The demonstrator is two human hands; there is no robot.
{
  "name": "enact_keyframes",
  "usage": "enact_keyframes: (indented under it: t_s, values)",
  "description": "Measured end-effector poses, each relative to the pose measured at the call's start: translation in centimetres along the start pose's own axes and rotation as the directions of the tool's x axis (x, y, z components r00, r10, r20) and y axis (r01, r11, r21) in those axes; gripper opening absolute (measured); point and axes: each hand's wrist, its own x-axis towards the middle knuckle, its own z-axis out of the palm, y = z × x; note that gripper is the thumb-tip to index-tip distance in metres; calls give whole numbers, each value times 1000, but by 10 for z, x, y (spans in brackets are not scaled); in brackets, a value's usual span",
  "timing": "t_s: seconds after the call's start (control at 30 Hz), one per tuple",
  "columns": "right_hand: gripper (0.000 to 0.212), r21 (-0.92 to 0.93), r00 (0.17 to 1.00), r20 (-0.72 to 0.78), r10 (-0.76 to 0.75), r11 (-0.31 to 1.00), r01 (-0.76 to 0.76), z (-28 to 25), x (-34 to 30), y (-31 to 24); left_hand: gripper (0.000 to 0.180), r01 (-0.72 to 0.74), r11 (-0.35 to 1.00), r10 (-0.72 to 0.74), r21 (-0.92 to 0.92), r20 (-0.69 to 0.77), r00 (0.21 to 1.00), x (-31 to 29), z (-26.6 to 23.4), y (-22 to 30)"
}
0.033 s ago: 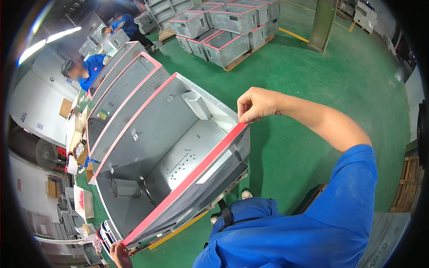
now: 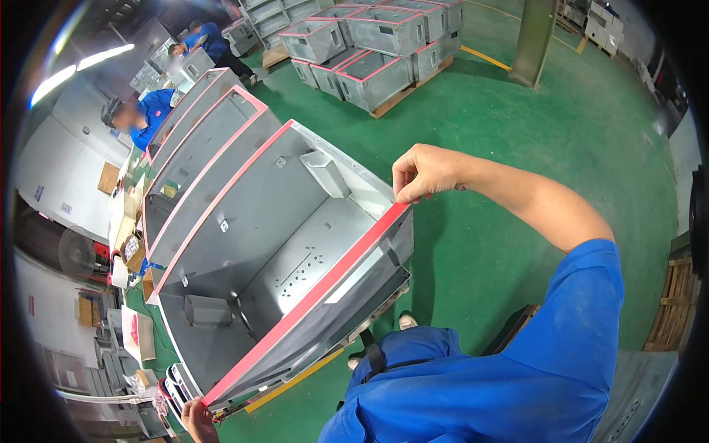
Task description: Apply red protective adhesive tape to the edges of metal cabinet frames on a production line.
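A grey metal box [image 2: 288,251] stands open side up before me, with punched holes in its inner wall. Along its near rim runs a strip of red tape [image 2: 310,303]. My right hand [image 2: 428,173] is closed in a pinch at the strip's far right end, by the box corner. At the near left corner, my left hand [image 2: 198,419] has its fingers closed on the other end of the tape; part of that hand is cut off by the lower edge. The opposite rim also carries red edging.
More grey boxes [image 2: 203,159] with red-edged rims stand in a row behind this one. A workbench with cartons [image 2: 134,252] lies to the left, where a person in blue [image 2: 151,118] works. Stacked boxes [image 2: 377,81] sit on a pallet beyond, near a green pillar [image 2: 535,44].
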Motion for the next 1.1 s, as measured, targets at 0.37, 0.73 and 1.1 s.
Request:
enact_keyframes:
  t_s: [0.37, 0.73, 1.1]
  values:
    - [10, -43, 998, -30, -53, 998, 51, 3, -3, 3, 5, 19, 1000, -20, -22, -44, 999, 1, -2, -2]
    - [22, 247, 970, -236, 52, 969, 8, 26, -12, 29, 8, 16, 994, -24, -106, -76, 997, 0, 8, 1]
    - [25, 289, 944, -325, 50, 956, 49, 40, -10, 34, 8, 14, 1000, -16, -19, -106, 994, 1, 3, -7]
